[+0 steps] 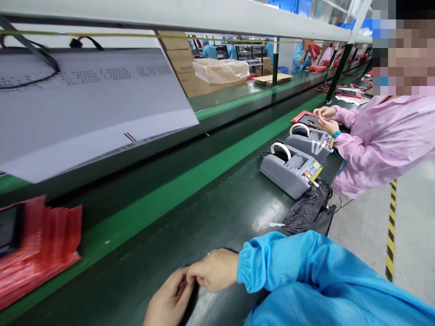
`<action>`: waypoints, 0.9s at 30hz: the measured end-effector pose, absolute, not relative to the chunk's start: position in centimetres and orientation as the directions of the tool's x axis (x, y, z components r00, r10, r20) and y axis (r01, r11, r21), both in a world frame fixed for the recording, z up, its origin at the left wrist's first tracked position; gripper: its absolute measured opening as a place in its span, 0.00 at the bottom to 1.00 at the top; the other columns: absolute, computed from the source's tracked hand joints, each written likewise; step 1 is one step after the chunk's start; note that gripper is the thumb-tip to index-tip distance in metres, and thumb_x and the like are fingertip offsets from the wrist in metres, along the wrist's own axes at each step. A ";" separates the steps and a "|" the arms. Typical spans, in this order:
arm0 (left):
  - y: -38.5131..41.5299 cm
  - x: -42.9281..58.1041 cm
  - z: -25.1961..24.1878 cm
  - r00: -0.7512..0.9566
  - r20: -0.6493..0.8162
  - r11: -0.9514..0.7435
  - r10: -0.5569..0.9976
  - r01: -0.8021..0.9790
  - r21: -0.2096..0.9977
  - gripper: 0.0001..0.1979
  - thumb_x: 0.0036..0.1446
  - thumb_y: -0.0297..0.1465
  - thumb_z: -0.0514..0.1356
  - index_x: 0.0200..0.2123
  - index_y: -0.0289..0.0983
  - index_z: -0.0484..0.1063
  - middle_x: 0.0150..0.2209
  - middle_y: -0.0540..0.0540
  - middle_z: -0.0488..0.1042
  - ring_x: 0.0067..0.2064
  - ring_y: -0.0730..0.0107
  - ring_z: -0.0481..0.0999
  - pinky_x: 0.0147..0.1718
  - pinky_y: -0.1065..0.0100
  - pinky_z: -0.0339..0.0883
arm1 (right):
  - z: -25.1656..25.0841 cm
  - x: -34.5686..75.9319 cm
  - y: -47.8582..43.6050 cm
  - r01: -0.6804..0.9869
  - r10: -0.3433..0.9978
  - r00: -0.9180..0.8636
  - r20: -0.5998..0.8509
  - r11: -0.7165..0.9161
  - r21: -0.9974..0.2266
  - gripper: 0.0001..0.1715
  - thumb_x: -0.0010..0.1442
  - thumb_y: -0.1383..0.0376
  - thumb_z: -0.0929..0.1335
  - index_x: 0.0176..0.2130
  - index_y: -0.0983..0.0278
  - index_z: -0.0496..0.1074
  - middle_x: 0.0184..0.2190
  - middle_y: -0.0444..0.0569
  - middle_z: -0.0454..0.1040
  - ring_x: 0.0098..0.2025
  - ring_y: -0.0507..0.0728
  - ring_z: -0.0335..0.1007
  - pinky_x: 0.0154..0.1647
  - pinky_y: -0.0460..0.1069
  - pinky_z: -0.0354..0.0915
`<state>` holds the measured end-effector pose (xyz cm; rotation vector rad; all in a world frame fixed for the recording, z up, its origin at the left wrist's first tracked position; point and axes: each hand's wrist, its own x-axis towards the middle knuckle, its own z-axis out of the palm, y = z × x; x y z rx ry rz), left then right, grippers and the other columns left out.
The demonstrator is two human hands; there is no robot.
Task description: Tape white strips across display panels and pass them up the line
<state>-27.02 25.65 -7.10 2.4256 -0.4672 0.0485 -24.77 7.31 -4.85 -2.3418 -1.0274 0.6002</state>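
Observation:
My left hand [170, 296] and my right hand [214, 270] meet low in the view, fingers curled and touching each other above the dark green belt surface [217, 217]. Whatever lies between the fingertips is hidden. A thin dark edge [192, 301] shows just under them, but I cannot tell what it is. My blue sleeve [272, 267] reaches in from the right. A stack of red bags [44, 244], with a dark screen [10, 226] at its end, lies to the left of my hands, out of reach of my fingers.
Two grey tape dispensers [290, 170] stand on the belt ahead, beside a black plastic bag [307, 208]. A person in a pink smock [384, 145] handles a dark tablet on red packaging [307, 120]. A large grey panel [91, 108] rests on the upper tier.

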 end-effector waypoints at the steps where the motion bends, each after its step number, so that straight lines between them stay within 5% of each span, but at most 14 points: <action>1: 25.5 -27.0 -7.0 0.935 0.152 -0.718 -0.320 -0.345 0.604 0.15 0.56 0.43 0.55 0.27 0.40 0.72 0.22 0.50 0.75 0.23 0.71 0.75 0.23 0.76 0.69 | -4.7 -24.7 7.2 0.539 0.764 0.616 -0.191 -0.586 -0.605 0.16 0.66 0.65 0.60 0.52 0.58 0.65 0.48 0.46 0.78 0.47 0.56 0.76 0.42 0.48 0.64; 27: 23.4 -26.5 -6.9 0.922 0.222 -0.699 -0.317 -0.386 0.602 0.15 0.57 0.42 0.55 0.25 0.40 0.72 0.21 0.50 0.74 0.22 0.72 0.75 0.24 0.77 0.71 | -3.4 -24.4 5.0 0.497 0.753 0.615 -0.234 -0.601 -0.626 0.20 0.67 0.67 0.59 0.56 0.62 0.67 0.53 0.48 0.76 0.53 0.57 0.74 0.51 0.48 0.64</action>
